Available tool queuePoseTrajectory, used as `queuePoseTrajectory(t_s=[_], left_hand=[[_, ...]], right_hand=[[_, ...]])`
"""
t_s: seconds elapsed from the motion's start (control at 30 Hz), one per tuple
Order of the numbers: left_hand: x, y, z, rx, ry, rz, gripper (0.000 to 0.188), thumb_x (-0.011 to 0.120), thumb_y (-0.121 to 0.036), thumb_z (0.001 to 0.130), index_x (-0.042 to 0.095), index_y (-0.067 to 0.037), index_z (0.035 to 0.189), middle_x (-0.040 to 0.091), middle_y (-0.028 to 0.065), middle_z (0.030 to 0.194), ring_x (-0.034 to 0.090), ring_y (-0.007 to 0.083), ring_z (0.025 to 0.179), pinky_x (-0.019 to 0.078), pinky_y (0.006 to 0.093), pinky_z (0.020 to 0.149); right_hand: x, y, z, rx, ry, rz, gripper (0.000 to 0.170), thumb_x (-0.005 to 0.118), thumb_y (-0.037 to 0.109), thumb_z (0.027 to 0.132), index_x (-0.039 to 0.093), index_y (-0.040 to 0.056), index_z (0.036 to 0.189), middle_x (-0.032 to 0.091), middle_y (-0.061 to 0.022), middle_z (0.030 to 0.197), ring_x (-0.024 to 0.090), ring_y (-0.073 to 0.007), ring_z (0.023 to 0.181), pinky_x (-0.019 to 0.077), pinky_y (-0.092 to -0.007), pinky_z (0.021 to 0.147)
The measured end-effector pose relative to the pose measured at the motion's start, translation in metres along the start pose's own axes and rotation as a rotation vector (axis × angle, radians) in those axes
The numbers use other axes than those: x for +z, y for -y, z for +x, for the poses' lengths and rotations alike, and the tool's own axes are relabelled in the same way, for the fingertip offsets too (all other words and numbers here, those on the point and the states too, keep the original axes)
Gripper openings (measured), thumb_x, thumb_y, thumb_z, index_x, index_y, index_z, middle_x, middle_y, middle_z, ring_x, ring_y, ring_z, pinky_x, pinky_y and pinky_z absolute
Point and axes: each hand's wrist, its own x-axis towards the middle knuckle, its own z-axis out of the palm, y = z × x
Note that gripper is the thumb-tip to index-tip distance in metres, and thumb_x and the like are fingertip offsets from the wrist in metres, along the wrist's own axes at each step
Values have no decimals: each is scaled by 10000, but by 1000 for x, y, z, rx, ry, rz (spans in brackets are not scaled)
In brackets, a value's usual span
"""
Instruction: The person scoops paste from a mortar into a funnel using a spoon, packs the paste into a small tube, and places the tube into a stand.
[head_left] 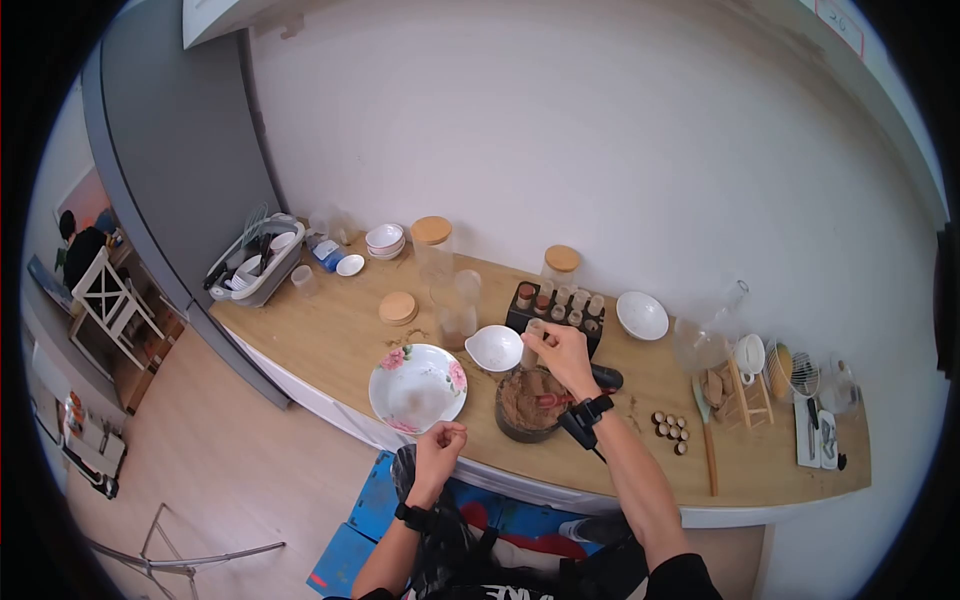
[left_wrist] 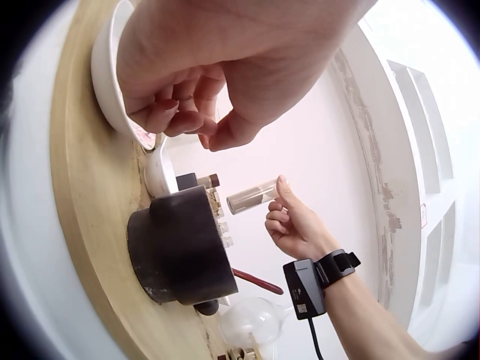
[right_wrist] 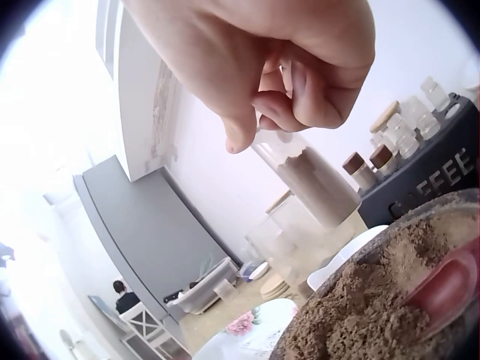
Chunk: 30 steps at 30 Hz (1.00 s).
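Note:
My right hand (head_left: 560,355) pinches a clear glass vial (right_wrist: 311,180) near its top, thumb on one side and fingers curled on the other. Brown powder fills much of the vial, which hangs tilted above a dark pot (left_wrist: 180,244). Coarse brown powder (right_wrist: 352,315) heaps up in that pot, with a red scoop (right_wrist: 450,292) stuck in it. My left hand (head_left: 438,455) hovers by the near rim of a flowered white bowl (head_left: 385,400); its fingers curl loosely toward the thumb, nothing visible between them. A small white bowl (head_left: 495,348) stands beside the pot.
Behind the pot stands a black rack (right_wrist: 420,172) lettered COFFEE, holding several vials. Several small caps (head_left: 670,430) lie to the right, near a long-handled spatula (head_left: 708,440). Tall glass jars (head_left: 436,262) and a wooden lid (head_left: 398,308) are left of the rack.

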Motion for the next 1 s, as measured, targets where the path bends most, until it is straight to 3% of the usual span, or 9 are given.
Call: queuePoseTrajectory(t_s=[0.13, 0.4, 0.7, 0.8, 0.87, 0.9, 0.97, 1.0], left_hand=[[-2, -1, 4, -5, 1, -23, 122, 622, -87, 844, 622, 5, 925, 553, -47, 701, 480, 18, 632, 373, 177, 580], [7, -10, 5, 23, 26, -33, 118, 620, -78, 845, 616, 6, 927, 574, -33, 733, 499, 22, 655, 393, 177, 600], [21, -23, 11, 65, 88, 30, 138, 615, -106, 861, 616, 13, 932, 574, -30, 711, 498, 29, 639, 404, 189, 585], [26, -34, 14, 38, 111, -21, 175, 589, -119, 883, 597, 18, 992, 598, 2, 744, 550, 59, 661, 415, 206, 574], [37, -54, 20, 56, 151, -79, 224, 520, -170, 938, 541, -6, 1089, 626, 78, 941, 607, 132, 789, 460, 236, 662], [44, -66, 22, 58, 155, -80, 224, 520, -170, 938, 541, -6, 1089, 626, 78, 941, 607, 132, 789, 460, 236, 662], [60, -90, 24, -56, 278, -563, 303, 449, -230, 977, 459, -13, 1187, 566, 150, 1152, 604, 202, 948, 486, 277, 754], [67, -100, 26, -55, 283, -566, 303, 449, -230, 977, 459, -13, 1187, 566, 150, 1152, 604, 202, 948, 486, 277, 754]], right_hand=[[-4, 11, -4, -10, -99, 175, 362, 722, 304, 773, 673, 20, 993, 425, -54, 473, 362, -84, 465, 348, -274, 460], [-5, 2, -3, -31, -1, 23, 349, 731, 297, 768, 681, 54, 1014, 411, -55, 479, 335, -97, 475, 333, -273, 456], [-14, 2, -7, 2, -16, 161, 379, 730, 289, 779, 667, 71, 1083, 396, 26, 507, 325, -53, 502, 293, -242, 458], [-24, 16, -13, 63, 0, 327, 360, 722, 279, 792, 672, 68, 1079, 419, 57, 536, 323, -40, 522, 269, -228, 468], [-34, 31, -12, 65, 14, 468, 341, 720, 266, 798, 678, 63, 1069, 434, 77, 566, 329, -28, 540, 257, -216, 478], [-39, 40, -13, 64, 10, 466, 341, 720, 266, 798, 678, 63, 1069, 434, 77, 566, 329, -28, 540, 257, -216, 478], [-44, 55, -17, 39, 59, 558, 315, 723, 257, 797, 688, 32, 1014, 442, 67, 570, 345, -25, 547, 266, -209, 482], [-43, 56, -17, 39, 55, 554, 315, 723, 257, 797, 688, 32, 1014, 442, 67, 570, 345, -25, 547, 266, -209, 482]])
